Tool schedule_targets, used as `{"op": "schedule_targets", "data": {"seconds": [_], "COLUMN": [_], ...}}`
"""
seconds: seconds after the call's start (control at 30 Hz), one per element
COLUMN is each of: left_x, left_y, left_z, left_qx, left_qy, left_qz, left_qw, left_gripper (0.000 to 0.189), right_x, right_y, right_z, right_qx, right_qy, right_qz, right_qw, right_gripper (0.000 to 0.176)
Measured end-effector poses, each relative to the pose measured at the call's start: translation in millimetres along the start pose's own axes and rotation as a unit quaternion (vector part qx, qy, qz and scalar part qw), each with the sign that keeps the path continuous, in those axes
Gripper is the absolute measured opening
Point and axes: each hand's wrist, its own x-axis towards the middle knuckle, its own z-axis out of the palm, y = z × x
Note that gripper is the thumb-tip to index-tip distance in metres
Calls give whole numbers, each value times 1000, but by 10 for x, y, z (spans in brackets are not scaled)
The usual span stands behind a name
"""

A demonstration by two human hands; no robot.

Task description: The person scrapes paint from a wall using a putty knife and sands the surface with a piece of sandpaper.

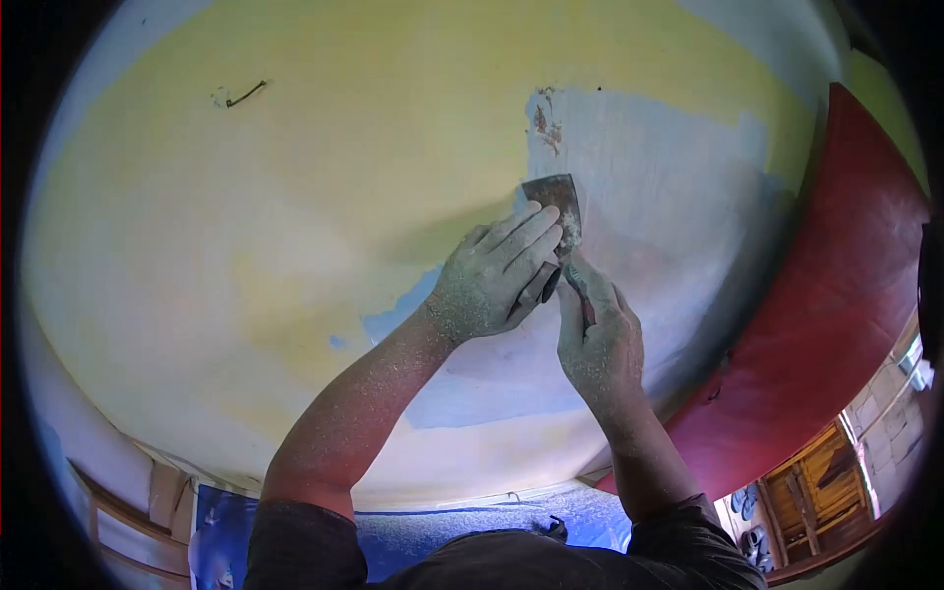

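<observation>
A putty knife (560,202) with a wide, worn metal blade lies against the painted wall (344,197), blade pointing up. My right hand (602,339) is wrapped round its handle, which is mostly hidden by the fingers. Dust covers my left hand (497,275), whose fingers lie together across the lower blade, pressing on it. Below those fingers a dark, curled piece (551,283) sticks out between the hands; what it is I cannot make out. Around the blade, yellow paint gives way to a pale blue patch (669,147), with chipped reddish spots (547,128) just above.
A bent wire hook (246,94) sticks out of the wall at upper left. To the right stands a large red panel (836,285). Below lies a dust-strewn blue sheet (423,536). A wooden door or frame (816,487) and shoes (755,541) show at lower right.
</observation>
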Motion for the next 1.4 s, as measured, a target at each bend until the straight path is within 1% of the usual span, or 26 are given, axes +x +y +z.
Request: {"op": "schedule_targets", "data": {"seconds": [0.1,0.13,0.2,0.27,0.3,0.33,0.37,0.4,0.43,0.5,0.53,0.6,0.67,0.77,0.8,0.93,0.97,1.07,1.17,1.27,1.37,1.4], "left_x": [52,71,136,37,-10,-16,-27,-38,-34,0,-4,0,48,50,44,38,49,79,84,92,130,133], "left_y": [-180,-241,-389,-478,-508,-523,-515,-504,-498,-467,-462,-450,-405,-399,-398,-416,-415,-415,-426,-424,-414,-408], "left_z": [-141,-209,-315,-280,-265,-267,-262,-258,-257,-255,-250,-245,-278,-272,-267,-268,-277,-269,-254,-267,-259,-259], "left_qx": [13,15,20,15,13,17,20,21,31,47,54,66,80,114,128,98,85,71,59,43,35,33], "left_qy": [-22,-17,-7,25,41,39,35,29,35,47,38,19,-31,-88,-103,-121,-123,-119,-113,-115,-97,-91], "left_qz": [61,79,117,129,134,133,130,124,129,139,141,147,134,120,116,102,97,89,90,86,81,80], "left_qw": [998,997,993,991,990,990,991,992,991,988,988,987,987,982,980,983,984,986,988,989,991,992], "left_gripper": [48,49,51,53,54,55,56,56,55,54,55,58,61,67,68,70,71,70,70,68,68,69], "right_x": [-34,-41,-29,-20,-35,-51,-111,-156,-172,-165,-151,-129,-124,-50,-58,-49,-26,97,54,48,138,112], "right_y": [-108,-139,-137,-53,-30,-7,-24,-25,27,22,29,137,277,105,103,79,61,46,41,-101,-54,-45], "right_z": [-60,-85,-105,-43,-32,-21,-53,-62,-4,75,108,196,265,293,283,198,171,102,151,93,128,135], "right_qx": [13,17,12,48,96,143,217,290,358,406,429,458,486,506,502,486,481,475,460,442,469,457], "right_qy": [8,9,33,73,65,58,21,-18,-25,-33,-37,-41,-53,-28,-24,-11,-8,-24,-1,-2,-5,-6], "right_qz": [-28,-41,-70,-93,-68,-42,23,90,55,93,112,117,124,164,163,149,144,180,173,187,193,182], "right_qw": [1000,999,997,992,991,987,976,953,932,908,896,880,864,846,849,861,865,861,871,877,862,871], "right_gripper": [59,62,63,58,55,53,49,46,42,43,44,47,50,53,54,58,59,57,53,52,51,52]}}
